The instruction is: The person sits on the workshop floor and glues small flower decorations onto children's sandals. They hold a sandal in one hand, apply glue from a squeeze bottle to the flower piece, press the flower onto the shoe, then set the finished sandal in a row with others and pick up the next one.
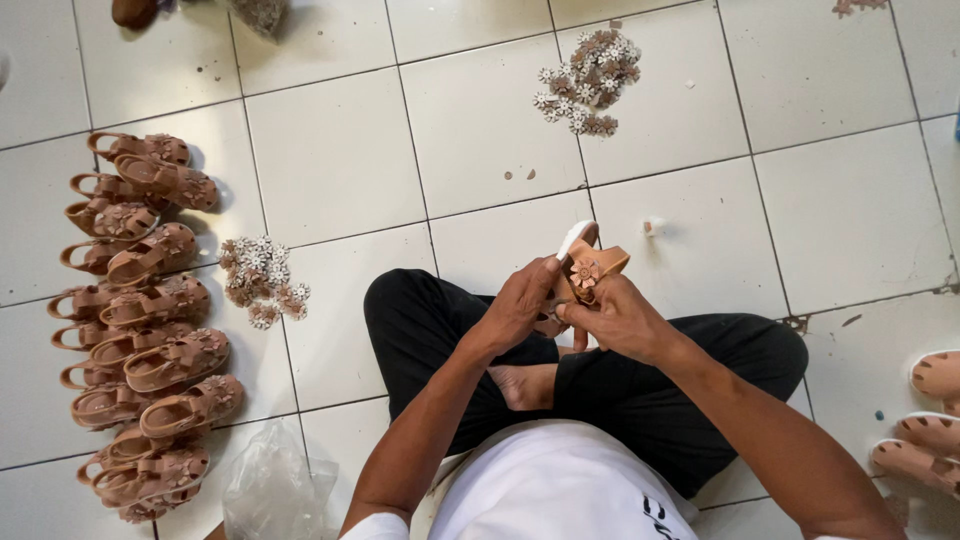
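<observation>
Small tan sandal (590, 262) with a flower ornament and white sole edge, held up over the crossed legs, centre of the scene. Gripped from the left by the left hand (522, 303), fingers closed around its near side; pinched from the right by the right hand (612, 318), thumb near the flower. Row of finished sandals (140, 320) stacked along the far left. Small flower pile (262, 280) just beside that row; larger flower pile (588, 82) farther off. Crumpled clear plastic bag (272, 490) near left, unlabelled. More sandals (925, 430) at the right edge.
</observation>
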Demonstrator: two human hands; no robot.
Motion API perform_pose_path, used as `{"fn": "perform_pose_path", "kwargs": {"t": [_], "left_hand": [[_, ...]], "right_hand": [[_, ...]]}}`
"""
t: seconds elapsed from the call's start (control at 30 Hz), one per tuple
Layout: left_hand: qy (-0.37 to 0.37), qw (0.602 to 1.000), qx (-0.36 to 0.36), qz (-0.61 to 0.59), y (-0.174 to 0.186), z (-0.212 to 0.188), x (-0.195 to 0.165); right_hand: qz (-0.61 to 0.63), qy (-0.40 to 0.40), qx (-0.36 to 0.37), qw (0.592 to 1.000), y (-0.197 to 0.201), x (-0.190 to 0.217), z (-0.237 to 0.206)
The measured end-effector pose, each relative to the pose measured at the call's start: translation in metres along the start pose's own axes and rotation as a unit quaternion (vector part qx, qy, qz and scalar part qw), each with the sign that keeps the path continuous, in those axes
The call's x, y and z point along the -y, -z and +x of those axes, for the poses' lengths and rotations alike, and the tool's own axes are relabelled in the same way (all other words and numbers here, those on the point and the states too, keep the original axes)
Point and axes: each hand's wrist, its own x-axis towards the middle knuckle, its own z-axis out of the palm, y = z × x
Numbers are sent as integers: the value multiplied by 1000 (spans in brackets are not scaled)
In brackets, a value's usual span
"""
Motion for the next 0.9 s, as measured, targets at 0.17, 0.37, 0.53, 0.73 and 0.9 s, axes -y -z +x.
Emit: {"fn": "perform_pose_path", "kwargs": {"t": [0.17,0.37,0.53,0.73,0.9], "left_hand": [[24,996,29,-77,7,2,13],[81,925,-16,-371,2,-1,8],[55,922,-53,-379,-4,-3,9],[28,950,-98,-294,-7,4,18],[17,966,-125,-226,-8,6,24]], "right_hand": [[13,-57,11,998,4,16,3],[-147,161,-261,941,-7,27,-23],[-275,249,-298,880,-33,17,-24],[-331,274,-298,852,-26,12,-19],[-234,210,-263,912,-21,10,-10]]}}
